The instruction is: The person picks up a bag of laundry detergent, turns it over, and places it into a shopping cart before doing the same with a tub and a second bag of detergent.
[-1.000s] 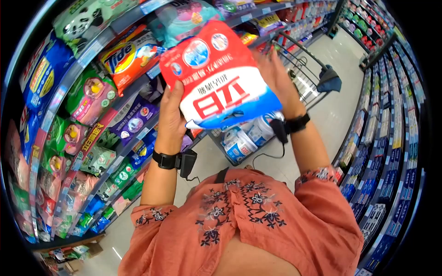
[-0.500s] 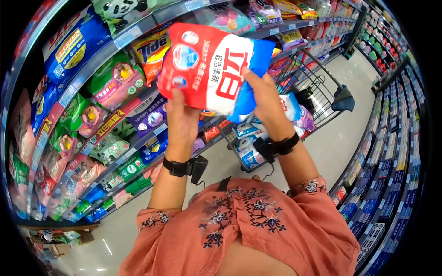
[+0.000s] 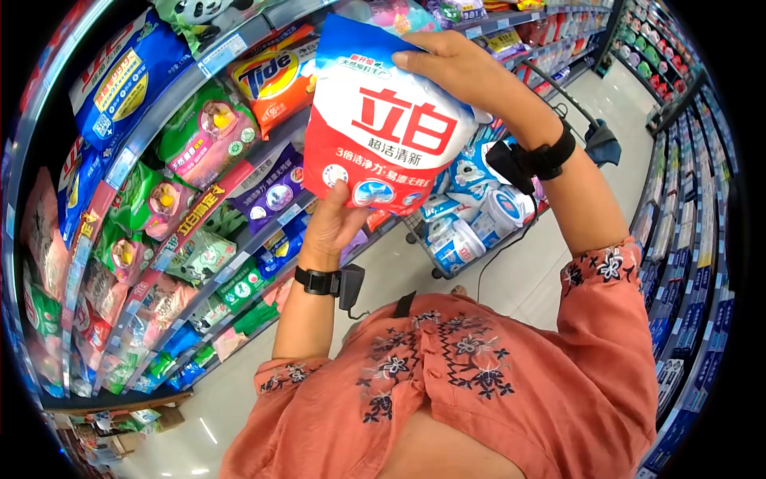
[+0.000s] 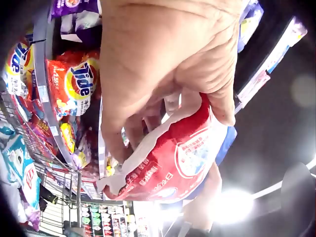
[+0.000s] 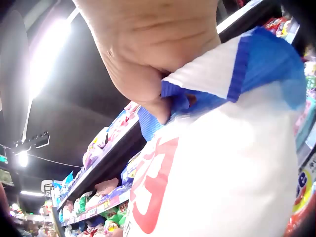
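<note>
A red, white and blue bag of laundry detergent (image 3: pixel 375 100) is held up in front of the person, its large red lettering upright in the head view. At its red lower end the left hand (image 3: pixel 329 231) grips the bag, thumb on the printed front and fingers behind. The left wrist view shows that hand (image 4: pixel 168 54) curled over the bag's pale sealed edge (image 4: pixel 153 143). Up at the blue and white end, the right hand (image 3: pixel 471 70) pinches the bag's upper right side. In the right wrist view, the thumb and fingers of this hand (image 5: pixel 153 54) close on the folded blue edge (image 5: pixel 239 66).
Shelves of bagged detergent line the left, including an orange Tide bag (image 3: pixel 271 78) close beside the held bag. A shopping cart (image 3: pixel 437 267) with white-and-blue tubs (image 3: pixel 456 243) and bags stands just beyond. Shelves of small boxes (image 3: pixel 678 263) run along the right.
The bag has turned from upside down, through sideways, to upright lettering. The right hand has come round to its upper end, and the left hand has shifted to the lower red end.
</note>
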`<state>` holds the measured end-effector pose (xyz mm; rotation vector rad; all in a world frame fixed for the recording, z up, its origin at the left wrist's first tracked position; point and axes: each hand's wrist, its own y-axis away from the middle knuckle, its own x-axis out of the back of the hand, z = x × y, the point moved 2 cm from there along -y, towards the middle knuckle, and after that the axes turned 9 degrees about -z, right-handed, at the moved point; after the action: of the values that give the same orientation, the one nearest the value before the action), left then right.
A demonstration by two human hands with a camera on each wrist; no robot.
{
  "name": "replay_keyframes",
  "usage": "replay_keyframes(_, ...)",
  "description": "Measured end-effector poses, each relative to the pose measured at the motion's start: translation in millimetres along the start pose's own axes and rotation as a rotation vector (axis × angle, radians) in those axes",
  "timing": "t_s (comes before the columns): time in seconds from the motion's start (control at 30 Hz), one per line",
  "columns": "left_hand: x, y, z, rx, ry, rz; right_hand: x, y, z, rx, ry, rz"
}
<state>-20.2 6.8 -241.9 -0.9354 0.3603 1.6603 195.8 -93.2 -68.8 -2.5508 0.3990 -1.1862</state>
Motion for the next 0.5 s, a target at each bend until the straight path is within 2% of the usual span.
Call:
replay_keyframes(0.07,3,2,-3,0.065,-0.049,-0.057,4,-1,-4,-0.085,-0.102,-0.030)
replay_keyframes(0.17,-4,0,1,0.110,-0.099,-0.005,6,-1,3,-0.193,-0.236,-0.035)
replay_keyframes(0.23,-12,-5,2,0.031,-0.052,-0.037,12,1,2,-0.189,-0.238,-0.030)
replay_keyframes(0.37,-13,-5,10,-0.026,0.041,-0.008,19,23,36,0.030,-0.608,0.032)
replay_keyframes(0.4,-12,-5,14,-0.035,0.073,-0.002,14,31,39,-0.043,-0.714,0.087)
replay_keyframes(0.43,-11,-6,17,-0.049,0.104,0.002,5,41,45,-0.077,-0.923,0.053)
replay_keyframes(0.5,-16,-11,22,-0.091,0.097,0.003,-25,60,75,-0.158,-1.062,-0.091)
